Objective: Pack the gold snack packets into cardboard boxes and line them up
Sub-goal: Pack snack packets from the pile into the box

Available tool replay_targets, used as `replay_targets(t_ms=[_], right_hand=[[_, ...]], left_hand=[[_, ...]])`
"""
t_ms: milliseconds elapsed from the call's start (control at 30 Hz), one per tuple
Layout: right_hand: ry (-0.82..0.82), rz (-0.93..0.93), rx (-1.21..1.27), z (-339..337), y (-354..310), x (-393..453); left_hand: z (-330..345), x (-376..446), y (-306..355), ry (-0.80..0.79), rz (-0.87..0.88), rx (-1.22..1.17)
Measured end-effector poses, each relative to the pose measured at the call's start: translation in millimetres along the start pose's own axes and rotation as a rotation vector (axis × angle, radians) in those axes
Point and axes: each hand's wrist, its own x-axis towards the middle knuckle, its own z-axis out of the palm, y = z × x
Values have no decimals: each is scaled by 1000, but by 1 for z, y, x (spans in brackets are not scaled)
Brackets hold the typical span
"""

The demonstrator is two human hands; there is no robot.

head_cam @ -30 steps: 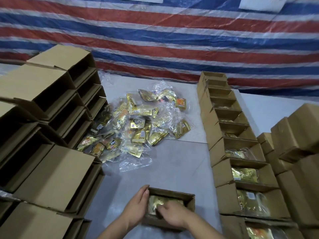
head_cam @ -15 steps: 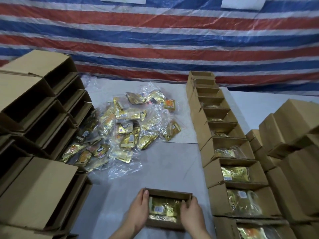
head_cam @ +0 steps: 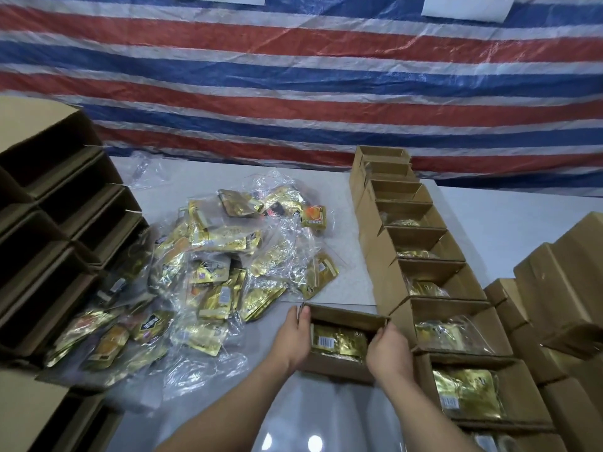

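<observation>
A small open cardboard box [head_cam: 339, 365] with gold snack packets [head_cam: 339, 341] inside sits between my hands, off the near table. My left hand [head_cam: 293, 337] grips its left wall, thumb at the rim. My right hand [head_cam: 388, 352] grips the right wall. The box is just left of a row of open filled boxes [head_cam: 434, 282] that runs from near right to the far wall. A heap of gold packets in clear plastic bags [head_cam: 212, 282] lies on the table to the left.
Stacks of empty cardboard boxes [head_cam: 58, 243] lie on their sides along the left. More closed brown boxes [head_cam: 561, 288] are piled at the right. A striped red, white and blue tarp [head_cam: 293, 76] hangs behind the grey table [head_cam: 326, 412].
My right hand left the packets and took the box's right wall. Both hands have carried the box forward and to the right, up beside the row.
</observation>
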Motion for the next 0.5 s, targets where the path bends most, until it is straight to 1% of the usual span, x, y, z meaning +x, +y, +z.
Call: replay_targets(t_ms=[100, 200, 367, 500], right_hand=[[37, -6, -11, 1, -11, 32], [39, -1, -54, 2, -23, 56], [61, -28, -120, 1, -35, 82], [66, -43, -130, -3, -36, 86]], left_hand=[[5, 32, 14, -5, 30, -5], [11, 54, 23, 9, 69, -39], [12, 78, 37, 15, 14, -29], [12, 74, 37, -10, -4, -41]])
